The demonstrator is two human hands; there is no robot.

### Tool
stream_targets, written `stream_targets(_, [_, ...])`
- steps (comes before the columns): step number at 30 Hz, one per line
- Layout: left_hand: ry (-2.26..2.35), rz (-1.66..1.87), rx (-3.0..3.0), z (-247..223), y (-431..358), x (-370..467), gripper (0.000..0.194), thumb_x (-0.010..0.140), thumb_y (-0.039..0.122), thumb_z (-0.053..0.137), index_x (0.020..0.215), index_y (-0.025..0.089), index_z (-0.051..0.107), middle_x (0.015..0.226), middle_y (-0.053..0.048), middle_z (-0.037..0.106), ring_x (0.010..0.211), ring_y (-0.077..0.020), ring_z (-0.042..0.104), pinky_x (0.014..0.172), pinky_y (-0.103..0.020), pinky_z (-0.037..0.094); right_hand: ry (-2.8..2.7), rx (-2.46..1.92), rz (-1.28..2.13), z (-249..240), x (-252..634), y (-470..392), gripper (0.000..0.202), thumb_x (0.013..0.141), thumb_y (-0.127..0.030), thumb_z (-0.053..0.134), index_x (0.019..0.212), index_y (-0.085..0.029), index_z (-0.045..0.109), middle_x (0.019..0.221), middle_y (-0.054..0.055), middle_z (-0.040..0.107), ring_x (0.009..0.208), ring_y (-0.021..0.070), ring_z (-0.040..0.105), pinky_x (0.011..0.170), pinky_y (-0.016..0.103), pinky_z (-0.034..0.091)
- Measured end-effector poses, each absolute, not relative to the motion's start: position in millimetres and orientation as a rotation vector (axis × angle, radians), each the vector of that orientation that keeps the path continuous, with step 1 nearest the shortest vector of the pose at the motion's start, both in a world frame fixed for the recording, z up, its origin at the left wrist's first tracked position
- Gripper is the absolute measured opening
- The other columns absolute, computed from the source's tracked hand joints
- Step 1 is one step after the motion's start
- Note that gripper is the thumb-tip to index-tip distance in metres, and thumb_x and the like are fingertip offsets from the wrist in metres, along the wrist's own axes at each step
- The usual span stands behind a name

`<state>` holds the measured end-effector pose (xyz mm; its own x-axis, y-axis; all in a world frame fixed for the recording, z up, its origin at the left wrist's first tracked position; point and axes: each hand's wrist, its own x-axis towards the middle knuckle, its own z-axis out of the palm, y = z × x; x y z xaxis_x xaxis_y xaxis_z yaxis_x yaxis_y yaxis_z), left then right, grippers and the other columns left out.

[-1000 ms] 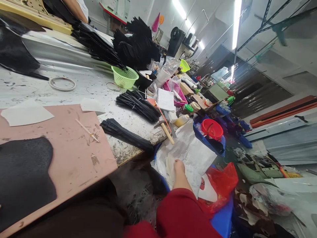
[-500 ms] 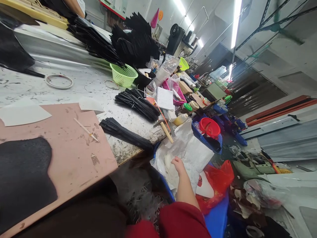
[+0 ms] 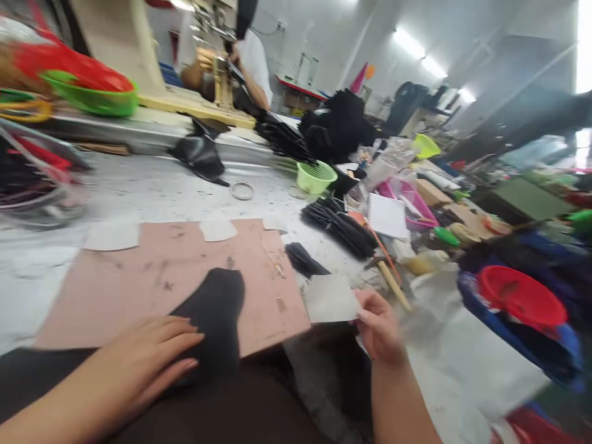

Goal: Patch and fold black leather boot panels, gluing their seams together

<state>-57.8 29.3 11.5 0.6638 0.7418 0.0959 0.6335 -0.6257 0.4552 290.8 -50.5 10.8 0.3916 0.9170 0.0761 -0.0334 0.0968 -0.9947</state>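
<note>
My left hand (image 3: pixel 155 354) lies flat, fingers stretched out, over a black leather-like piece (image 3: pixel 219 308). That piece rests on a pink board (image 3: pixel 152 283) at the near edge of the table. In my right hand (image 3: pixel 380 327), thumb and fingers pinch the right edge of a thin white sheet piece (image 3: pixel 332 299), held just off the board's right corner. A white cut piece (image 3: pixel 112 237) and a smaller one (image 3: pixel 218 230) lie along the board's far edge. A thin pen-like stick, blurred, is on the board's right side.
Black strip bundles (image 3: pixel 340 227), a hammer (image 3: pixel 394 285) and a light green basket (image 3: pixel 316 177) stand toward the right. A red basin (image 3: pixel 522 299) sits at far right. Across the table, another person's hands (image 3: pixel 206 60) are at a sewing machine (image 3: pixel 224 80).
My right hand has come up from the white sheeting at the right, bringing a white sheet piece to the board. The view has swung left, and my left hand now shows on the black piece.
</note>
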Motion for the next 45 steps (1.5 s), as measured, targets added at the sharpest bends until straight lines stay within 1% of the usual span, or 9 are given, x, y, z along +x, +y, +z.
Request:
stream_targets(3, [1.188,0.225,2.04,34.4,36.0,-41.0,0.032,0.077,0.048,0.045,0.079,0.023,0.065,0.079,-0.002,0.067,0.074,-0.019,0.061,0.067,-0.027,0.046,-1.291,-1.25,0.812,20.1,217.2,-10.1,0.015,0.067,-0.019,0.055,0.058,-0.02,0.043,0.071,0.002,0.06,0.059,0.0129,0.052,0.054,0.025,0.04])
stream_targets(7, [1.181,0.432,1.262,39.9,42.8,-21.2,0.035,0.064,0.051,0.055,0.077,0.019,0.055,0.077,-0.002,0.06,0.07,-0.0174,0.057,0.056,-0.025,0.045,-1.92,-1.164,0.279,25.9,145.5,4.5,0.011,0.068,-0.009,0.048,0.071,-0.019,0.052,0.088,0.01,0.064,0.075,0.0191,0.058,0.065,0.031,0.047])
stream_targets(12, [1.233,0.496,0.975,32.3,48.4,-21.9,0.034,0.053,0.046,0.059,0.068,0.016,0.049,0.056,0.005,0.048,0.047,-0.0069,0.037,0.043,-0.019,0.027,-1.957,-1.125,0.473,17.0,138.7,4.9,0.017,0.072,-0.029,0.057,0.086,-0.018,0.057,0.099,0.011,0.063,0.087,0.0228,0.058,0.073,0.035,0.049])
stream_targets(14, [1.239,0.449,0.959,31.9,52.0,-24.2,0.034,0.054,0.045,0.057,0.071,0.017,0.049,0.058,0.005,0.049,0.048,-0.0078,0.038,0.044,-0.019,0.026,-1.718,-1.33,0.669,9.6,147.7,10.1,0.014,0.074,-0.028,0.055,0.085,-0.019,0.055,0.099,0.011,0.06,0.087,0.0211,0.058,0.068,0.033,0.049])
stream_targets(18, [1.255,0.357,1.098,27.7,65.1,-25.0,0.033,0.054,0.044,0.054,0.074,0.018,0.051,0.061,0.004,0.05,0.053,-0.0113,0.042,0.047,-0.021,0.03,-1.287,-1.434,1.254,-6.3,154.0,21.1,0.011,0.068,-0.025,0.059,0.073,-0.02,0.051,0.069,0.0,0.055,0.06,0.0123,0.053,0.053,0.024,0.043])
stream_targets(22, [1.367,0.376,1.366,14.5,78.7,-25.5,0.037,0.055,0.04,0.052,0.086,0.02,0.052,0.056,0.006,0.044,0.054,-0.0142,0.044,0.048,-0.024,0.031,-0.978,-1.435,1.434,-14.1,148.7,25.0,0.017,0.062,-0.026,0.062,0.075,-0.018,0.054,0.058,-0.004,0.051,0.054,0.0102,0.048,0.052,0.023,0.039])
stream_targets(31, [1.368,0.458,1.419,-5.0,89.6,-31.8,0.029,0.06,0.031,0.053,0.087,0.022,0.048,0.066,0.003,0.053,0.062,-0.0164,0.054,0.055,-0.027,0.041,-0.854,-1.513,1.349,-15.5,148.8,32.1,0.022,0.058,-0.026,0.066,0.076,-0.016,0.058,0.074,0.002,0.06,0.063,0.014,0.056,0.059,0.027,0.048])
stream_targets(38, [1.464,0.396,1.704,3.3,92.9,-21.8,0.009,0.069,0.026,0.046,0.078,0.023,0.049,0.076,0.0,0.058,0.066,-0.0167,0.055,0.062,-0.03,0.043,-1.251,-1.595,0.895,-17.4,143.9,30.2,0.008,0.074,-0.021,0.056,0.081,-0.019,0.059,0.093,0.004,0.05,0.065,0.0112,0.057,0.06,0.026,0.052])
stream_targets(45, [1.484,0.473,1.886,-9.7,85.5,-22.1,0.005,0.073,0.024,0.044,0.07,0.022,0.04,0.071,0.0,0.048,0.068,-0.0178,0.05,0.061,-0.03,0.042,-1.415,-1.625,0.758,-24.1,146.2,28.7,0.007,0.079,-0.018,0.052,0.082,-0.019,0.058,0.092,0.005,0.049,0.062,0.011,0.057,0.059,0.027,0.054])
